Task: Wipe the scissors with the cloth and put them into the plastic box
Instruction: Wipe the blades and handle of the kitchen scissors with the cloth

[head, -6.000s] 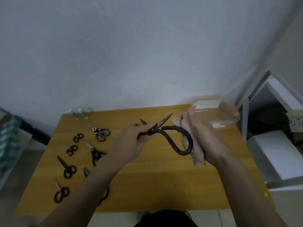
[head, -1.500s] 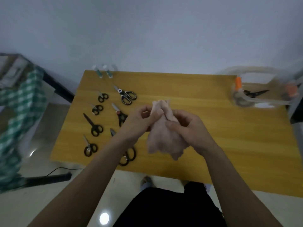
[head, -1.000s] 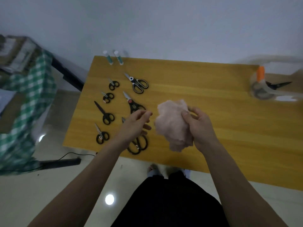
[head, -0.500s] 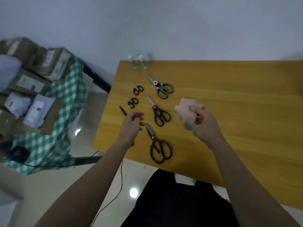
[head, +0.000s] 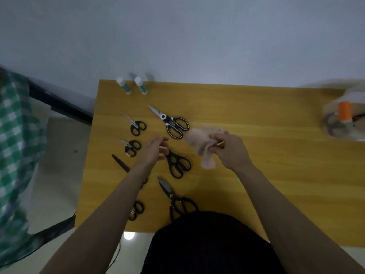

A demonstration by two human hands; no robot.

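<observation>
Several black-handled scissors lie on the left part of the yellow wooden table (head: 256, 171). My left hand (head: 153, 150) hovers with relaxed fingers just above the blade end of a black pair of scissors (head: 177, 164), holding nothing. My right hand (head: 229, 151) grips a bunched pale pink cloth (head: 201, 145) above the table. A larger black-and-white pair of scissors (head: 173, 123) lies behind the cloth. The clear plastic box (head: 343, 119) with orange clips sits blurred at the far right edge, with dark scissors inside.
Two small white-and-green tubes (head: 131, 86) stand at the table's back left corner. A green checked cloth (head: 13, 147) covers something on the left beyond the table. A big black pair of scissors (head: 177, 198) lies near the front edge by my dark-clothed body.
The view swung back toward the right. My left hand moved right, from the thin scissors to above the black pair. My right hand kept the cloth.
</observation>
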